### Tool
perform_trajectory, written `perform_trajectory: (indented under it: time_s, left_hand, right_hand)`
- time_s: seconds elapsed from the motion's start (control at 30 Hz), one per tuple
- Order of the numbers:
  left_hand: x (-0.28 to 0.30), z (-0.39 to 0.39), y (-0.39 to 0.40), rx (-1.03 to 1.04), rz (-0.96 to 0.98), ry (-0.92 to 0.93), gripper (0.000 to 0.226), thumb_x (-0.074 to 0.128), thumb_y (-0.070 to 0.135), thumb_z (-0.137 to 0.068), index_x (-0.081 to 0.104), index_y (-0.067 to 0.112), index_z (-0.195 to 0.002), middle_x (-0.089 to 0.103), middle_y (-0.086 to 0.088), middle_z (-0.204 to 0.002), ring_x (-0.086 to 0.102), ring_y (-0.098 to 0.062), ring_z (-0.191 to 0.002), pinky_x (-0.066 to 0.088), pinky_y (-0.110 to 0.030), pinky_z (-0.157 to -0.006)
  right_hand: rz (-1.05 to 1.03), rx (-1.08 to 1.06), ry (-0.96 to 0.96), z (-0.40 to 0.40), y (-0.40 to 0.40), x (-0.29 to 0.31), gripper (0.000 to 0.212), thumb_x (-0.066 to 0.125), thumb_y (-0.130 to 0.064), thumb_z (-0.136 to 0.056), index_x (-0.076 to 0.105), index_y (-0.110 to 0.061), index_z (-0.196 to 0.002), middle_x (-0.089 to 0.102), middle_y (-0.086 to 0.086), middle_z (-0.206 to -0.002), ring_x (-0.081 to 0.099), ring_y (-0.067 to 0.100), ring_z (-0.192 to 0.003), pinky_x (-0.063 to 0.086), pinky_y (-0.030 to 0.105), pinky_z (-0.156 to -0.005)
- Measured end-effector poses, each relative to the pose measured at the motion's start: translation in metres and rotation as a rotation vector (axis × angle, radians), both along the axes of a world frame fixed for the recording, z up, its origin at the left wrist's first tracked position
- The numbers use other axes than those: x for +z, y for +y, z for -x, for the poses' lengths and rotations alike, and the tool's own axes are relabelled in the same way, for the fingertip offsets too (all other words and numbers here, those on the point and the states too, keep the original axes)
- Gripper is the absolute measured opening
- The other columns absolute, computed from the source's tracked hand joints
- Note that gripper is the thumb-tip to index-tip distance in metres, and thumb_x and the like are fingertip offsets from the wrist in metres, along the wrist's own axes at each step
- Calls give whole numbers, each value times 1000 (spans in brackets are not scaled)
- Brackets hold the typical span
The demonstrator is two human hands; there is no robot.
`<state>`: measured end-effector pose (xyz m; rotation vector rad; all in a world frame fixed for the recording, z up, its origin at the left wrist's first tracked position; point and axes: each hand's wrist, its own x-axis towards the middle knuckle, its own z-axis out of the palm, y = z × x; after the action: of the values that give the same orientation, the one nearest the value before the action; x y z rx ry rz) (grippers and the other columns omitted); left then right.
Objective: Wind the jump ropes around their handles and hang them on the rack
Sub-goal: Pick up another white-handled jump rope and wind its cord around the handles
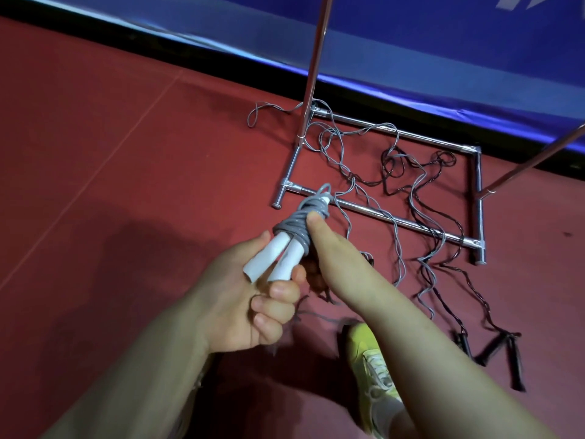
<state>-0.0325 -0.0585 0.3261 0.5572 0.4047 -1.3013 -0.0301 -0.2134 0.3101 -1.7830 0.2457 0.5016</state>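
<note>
My left hand [250, 299] grips two white handles [272, 259] of a jump rope, held side by side. Grey rope [300, 221] is wound in several turns around their upper ends. My right hand [329, 248] holds that coil, thumb pressed on top; its fingers are hidden underneath. The loose grey end trails toward the floor. The chrome rack [408, 221] stands on the floor beyond, its base frame and two uprights visible. More ropes, grey [395, 248] and black [443, 248], lie tangled across the base. Black handles [493, 346] lie at the right.
The floor is red matting [110, 153]. A blue padded barrier [411, 42] runs along the back. A yellow-green shoe [370, 362] stands under my right forearm, close to the loose ropes.
</note>
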Motion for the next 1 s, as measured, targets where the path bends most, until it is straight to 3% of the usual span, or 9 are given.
perform_trajectory:
  time_s: [0.07, 0.17, 0.3, 0.37, 0.43, 0.57, 0.67, 0.8, 1.0]
  left_hand:
    - [6, 1, -3, 55, -185, 8, 51, 44, 57, -75, 60, 10, -65, 37, 4, -49, 26, -6, -34, 21, -15, -39]
    - [6, 2, -5, 37, -298, -18, 56, 38, 60, -81, 58, 10, -66, 37, 4, -51, 24, -6, -34, 20, -17, -39]
    - [2, 4, -12, -81, -508, -169, 60, 27, 67, -87, 52, 15, -72, 41, 4, -53, 21, -6, -36, 19, -17, -41]
    - [1, 6, -15, -113, -586, -250, 61, 25, 70, -86, 51, 16, -74, 43, 4, -53, 20, -5, -37, 19, -18, -42]
    - [0, 7, -17, -123, -630, -286, 63, 24, 72, -86, 52, 16, -76, 43, 5, -52, 20, -5, -37, 19, -18, -43]
    - [-1, 8, -20, -140, -759, -356, 66, 19, 70, -88, 53, 15, -74, 43, 5, -48, 21, -5, -34, 19, -18, -46]
    - [-6, 11, -21, -175, -899, -493, 63, 23, 66, -91, 56, 15, -74, 45, 6, -48, 27, -5, -34, 25, -19, -47]
    - [-9, 14, -22, -225, -1002, -626, 55, 30, 63, -91, 58, 19, -74, 49, 7, -57, 37, -8, -48, 37, -23, -56]
    - [-5, 11, -19, -139, -887, -662, 46, 42, 61, -85, 60, 19, -79, 52, 6, -58, 44, -9, -51, 46, -27, -66]
  right_hand:
    - [29, 24, 39, 0, 1, 2, 55, 24, -58, -97, 49, -17, -70, 39, -2, -49, 36, 19, -49, 33, 33, -57]
    - [108, 85, 78, -1, 0, 4, 57, 23, -54, -98, 47, -14, -66, 36, -5, -43, 32, 14, -40, 34, 29, -52]
    - [303, 122, 178, 0, -2, 4, 49, 26, -51, -99, 46, -24, -64, 50, 1, -63, 48, 19, -59, 45, 30, -64]
    - [317, 46, 202, 2, -2, 6, 41, 20, -49, -101, 33, -35, -64, 50, 8, -81, 48, 25, -75, 48, 35, -80]
    - [352, 42, 203, 2, -2, 7, 45, 14, -55, -99, 31, -34, -63, 48, 10, -90, 45, 24, -80, 46, 38, -88]
    - [443, 129, 236, 1, -2, 7, 60, 11, -65, -94, 38, -24, -59, 47, 9, -89, 44, 23, -81, 39, 35, -83]
    - [411, 137, 215, 0, -3, 12, 45, 12, -60, -97, 32, -37, -64, 45, 9, -93, 43, 21, -84, 36, 31, -78]
    - [370, 155, 259, 1, -6, 13, 56, 16, -68, -92, 42, -27, -64, 47, 1, -71, 39, 12, -61, 27, 22, -55]
    - [330, 46, 106, 0, -4, 10, 60, 27, -62, -94, 48, -18, -59, 54, 8, -75, 46, 23, -72, 32, 33, -63]
